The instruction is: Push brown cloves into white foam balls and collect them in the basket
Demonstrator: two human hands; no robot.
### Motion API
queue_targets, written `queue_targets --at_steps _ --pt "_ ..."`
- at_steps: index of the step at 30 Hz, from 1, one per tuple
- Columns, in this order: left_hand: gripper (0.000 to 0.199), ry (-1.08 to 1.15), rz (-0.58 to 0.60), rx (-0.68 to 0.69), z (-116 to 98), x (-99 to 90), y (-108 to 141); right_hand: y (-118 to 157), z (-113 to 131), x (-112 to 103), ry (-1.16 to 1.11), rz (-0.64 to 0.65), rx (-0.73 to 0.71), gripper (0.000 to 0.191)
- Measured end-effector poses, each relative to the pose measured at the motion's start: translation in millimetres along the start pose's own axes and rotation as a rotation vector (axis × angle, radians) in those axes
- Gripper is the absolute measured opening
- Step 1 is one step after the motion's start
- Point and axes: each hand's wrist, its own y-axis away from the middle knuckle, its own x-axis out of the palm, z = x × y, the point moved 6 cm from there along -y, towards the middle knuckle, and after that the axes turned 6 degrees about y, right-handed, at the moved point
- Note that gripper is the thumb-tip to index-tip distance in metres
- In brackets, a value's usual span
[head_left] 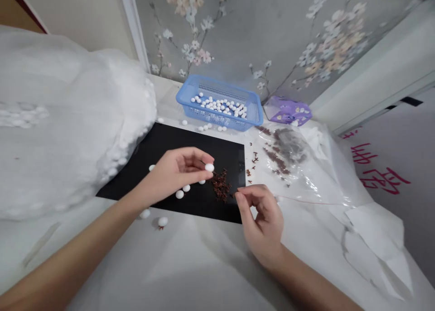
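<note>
My left hand (180, 168) pinches a small white ball (209, 167) between thumb and fingertips, above a black board (190, 141). Just below and right of it lies a pile of small reddish-brown pieces (221, 186) on the board. My right hand (261, 216) is at the board's right edge, thumb and forefinger pressed together. A tiny brown piece (234, 195) shows at those fingertips, its details too small to make out. Other white balls (180, 194) lie under and beside my left hand. Near the front edge, one white ball (162, 221) has a brown piece at its underside.
A blue plastic basket (220, 121) holding several white balls stands behind the board. A large translucent bag (68, 134) of white balls bulges over the left. At right are a clear bag (292, 152) with brown pieces, a purple packet (288, 111) and crumpled white sheeting (377, 234).
</note>
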Motion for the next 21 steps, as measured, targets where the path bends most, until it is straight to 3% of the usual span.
queue_targets --at_steps 4,7,21 --pt "0.019 0.249 0.090 -0.113 16 35.4 7 -3 1 -8 0.031 -0.075 -0.032 0.014" --pt "0.021 0.368 0.132 -0.208 23 51.6 12 -5 3 -10 0.041 -0.077 -0.056 0.016" --pt "0.017 0.405 0.124 -0.255 24 53.0 16 -5 0 -9 -0.009 -0.016 -0.032 0.014"
